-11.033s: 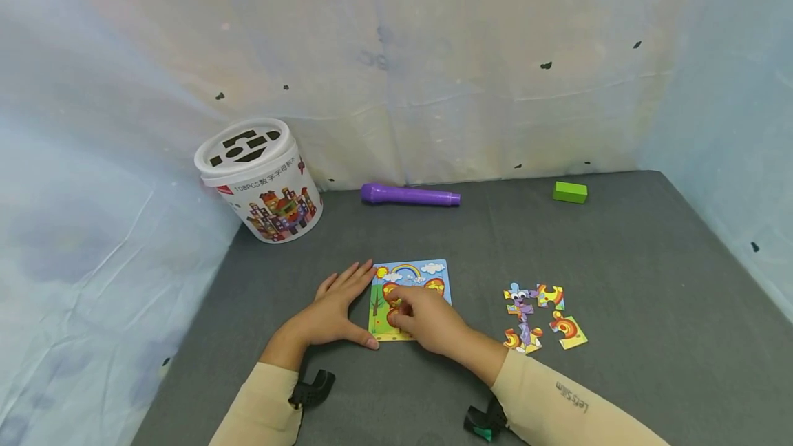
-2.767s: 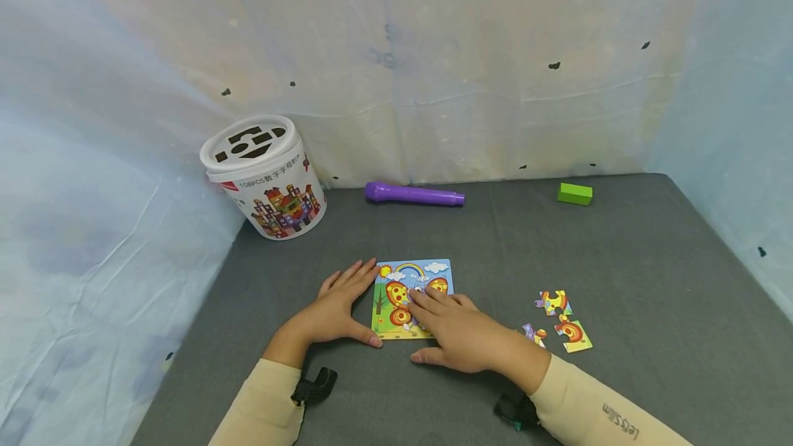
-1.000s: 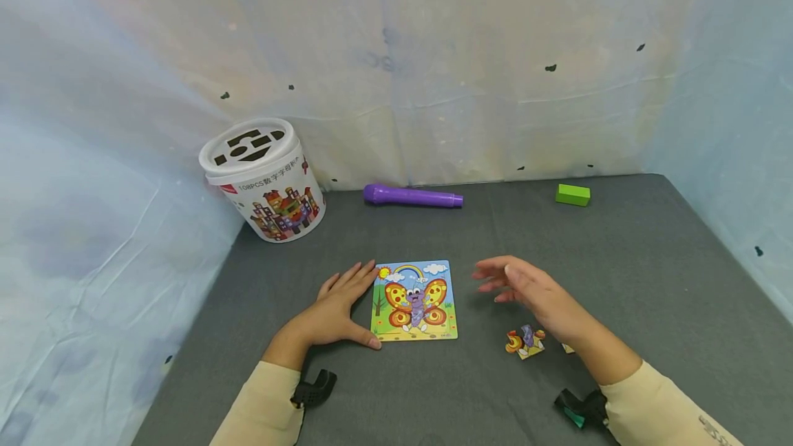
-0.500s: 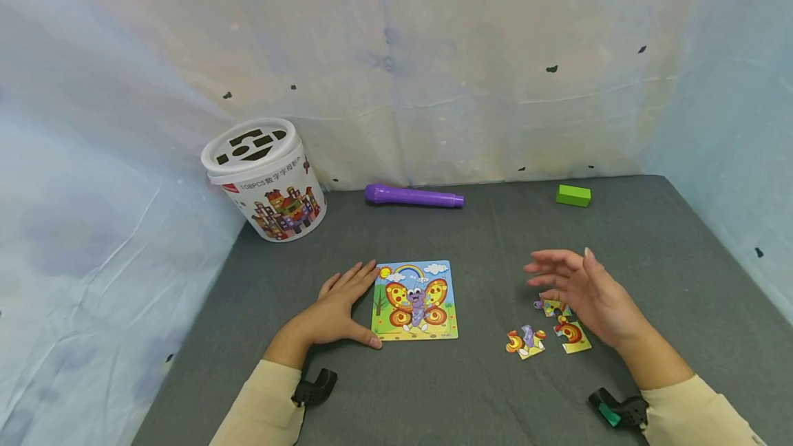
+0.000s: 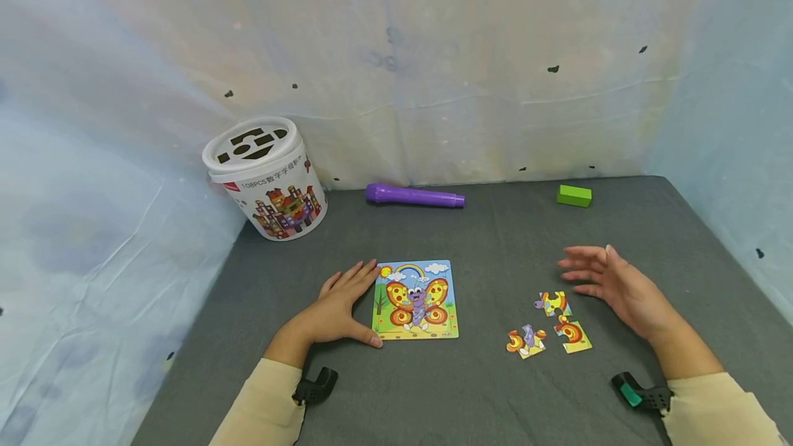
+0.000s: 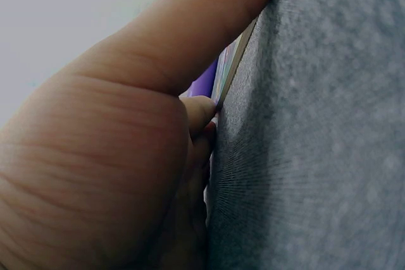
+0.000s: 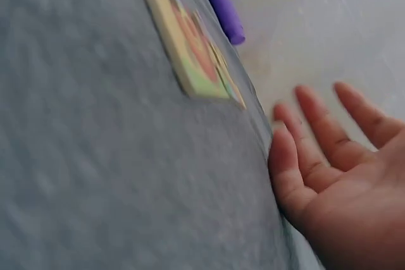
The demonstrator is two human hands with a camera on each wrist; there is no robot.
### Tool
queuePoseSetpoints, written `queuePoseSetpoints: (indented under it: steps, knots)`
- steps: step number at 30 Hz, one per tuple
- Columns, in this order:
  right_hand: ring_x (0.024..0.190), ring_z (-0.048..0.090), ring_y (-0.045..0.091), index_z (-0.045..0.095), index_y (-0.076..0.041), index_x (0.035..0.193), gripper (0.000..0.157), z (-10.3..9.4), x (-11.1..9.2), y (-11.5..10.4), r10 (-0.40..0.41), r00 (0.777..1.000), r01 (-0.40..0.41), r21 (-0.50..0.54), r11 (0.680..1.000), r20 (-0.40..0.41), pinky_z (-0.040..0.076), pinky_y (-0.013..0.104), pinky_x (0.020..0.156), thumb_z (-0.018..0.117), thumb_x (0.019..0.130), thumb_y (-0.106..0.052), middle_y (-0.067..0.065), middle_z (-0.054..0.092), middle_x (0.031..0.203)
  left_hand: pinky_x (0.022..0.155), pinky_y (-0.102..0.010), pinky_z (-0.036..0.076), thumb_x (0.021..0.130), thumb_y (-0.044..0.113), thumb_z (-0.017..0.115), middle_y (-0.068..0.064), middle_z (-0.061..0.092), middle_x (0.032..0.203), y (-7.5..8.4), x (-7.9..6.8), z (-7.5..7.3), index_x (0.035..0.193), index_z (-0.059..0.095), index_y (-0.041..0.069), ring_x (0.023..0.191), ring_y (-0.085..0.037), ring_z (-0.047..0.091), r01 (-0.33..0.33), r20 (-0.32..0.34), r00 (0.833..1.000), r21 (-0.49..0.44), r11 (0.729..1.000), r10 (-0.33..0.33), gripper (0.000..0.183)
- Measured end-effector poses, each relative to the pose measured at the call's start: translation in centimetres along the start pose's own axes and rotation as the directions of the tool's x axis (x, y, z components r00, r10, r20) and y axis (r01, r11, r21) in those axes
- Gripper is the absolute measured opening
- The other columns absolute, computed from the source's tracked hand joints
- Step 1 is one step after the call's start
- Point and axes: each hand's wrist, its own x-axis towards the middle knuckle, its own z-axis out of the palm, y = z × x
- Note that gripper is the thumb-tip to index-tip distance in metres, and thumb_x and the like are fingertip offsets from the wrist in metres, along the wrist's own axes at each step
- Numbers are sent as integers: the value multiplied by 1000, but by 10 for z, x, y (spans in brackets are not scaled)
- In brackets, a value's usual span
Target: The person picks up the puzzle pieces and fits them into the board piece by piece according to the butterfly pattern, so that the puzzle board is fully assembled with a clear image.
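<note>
Left hand point(image 5: 331, 312) splays against the puzzle point(image 5: 416, 300); right hand point(image 5: 632, 294) hangs slack, empty. Its low sweep could scatter pieces point(image 5: 555, 302); clearance is unclear.

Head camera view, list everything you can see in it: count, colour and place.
Butterfly puzzle board: 1, multicoloured, middle of the table
Loose puzzle pieces: 3, multicoloured, right of the board
Microphone-shaped object: 1, purple, near the back edge
Block: 1, green, back right
Lidded bucket: 1, white with printed pictures, back left
Table: 1, dark grey, under everything
Backdrop: pale with dark spots, behind and at both sides
Wrist devices: 2, black, one at each wrist
Sleeves: 2, cream, bottom left and right
Left hand: 1, bare, at the board's left edge
Right hand: 1, bare, right of the pieces
</note>
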Motion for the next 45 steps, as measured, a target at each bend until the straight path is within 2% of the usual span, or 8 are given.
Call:
queuePoseSetpoints:
  steps: [6, 10, 18, 21, 25, 35, 40, 45]
  knots:
    - [131, 60, 15, 45, 5, 160, 45, 0, -2, 6, 125, 991, -132, -196, 972, -48, 52, 25, 99, 37, 120, -14, 16, 58, 152, 126, -61, -3, 70, 72, 94, 2, 9, 182, 1, 0, -1, 177, 18, 21, 166, -24, 1, -2, -2, 1000, -4, 1000, 2, 141]
    - [132, 59, 14, 51, 3, 157, 47, 11, 0, 6, 128, 991, -129, -345, 930, -26, 51, 23, 97, 60, 112, -10, 19, 60, 150, 126, -62, -3, 70, 71, 95, 2, 10, 182, 1, 0, -1, 177, 19, 21, 166, -25, 2, -6, -5, 1000, -11, 1000, 6, 140]
    - [138, 43, 29, 72, -26, 141, 51, 45, 6, -1, 154, 984, -75, -594, 801, 84, 37, 59, 100, 89, 94, -33, 4, 54, 155, 126, -61, -3, 70, 72, 94, 4, 10, 181, 0, 0, 0, 177, 19, 21, 166, -23, 2, -3, -8, 1000, -7, 1000, 3, 141]
    - [141, 40, 34, 75, -35, 130, 46, 54, 7, -6, 174, 980, -63, -666, 743, 102, 31, 61, 93, 93, 88, -43, 5, 50, 158, 126, -62, -3, 70, 72, 95, 3, 10, 181, 0, 0, 0, 177, 19, 21, 166, -23, 2, -4, -9, 1000, -7, 1000, 3, 141]
    - [143, 39, 36, 74, -41, 118, 36, 61, 8, -12, 197, 975, -74, -697, 713, 99, 29, 58, 92, 93, 87, -45, 6, 49, 160, 126, -62, -3, 70, 71, 95, 3, 10, 181, 1, 0, -1, 177, 19, 21, 166, -24, 2, -6, -10, 1000, -7, 1000, 6, 141]
    - [141, 45, 40, 64, -36, 98, 26, 67, 10, -13, 187, 979, -86, -671, 737, 80, 28, 66, 97, 89, 94, -35, 2, 58, 149, 126, -62, -3, 70, 71, 95, 3, 10, 182, 1, 0, 0, 177, 19, 21, 166, -23, 2, -4, -9, 1000, -12, 1000, 4, 140]
    - [123, 58, 24, 64, -37, 94, 24, 71, 12, -11, 61, 993, 13, -600, 800, 103, 38, 56, 98, 84, 99, -24, -4, 67, 131, 126, -62, -3, 70, 72, 94, 4, 9, 182, 1, 0, -1, 177, 19, 22, 166, -23, 1, 2, -6, 1000, -9, 1000, -2, 140]
    - [99, 69, 20, 67, -24, 99, 16, 78, 14, -13, 36, 995, 5, -420, 907, 89, 56, 35, 78, 75, 106, -12, 0, 73, 109, 126, -62, -3, 70, 73, 94, 5, 9, 181, 0, 0, 0, 177, 18, 22, 166, -22, 1, 7, -2, 1000, -5, 1000, -7, 141]
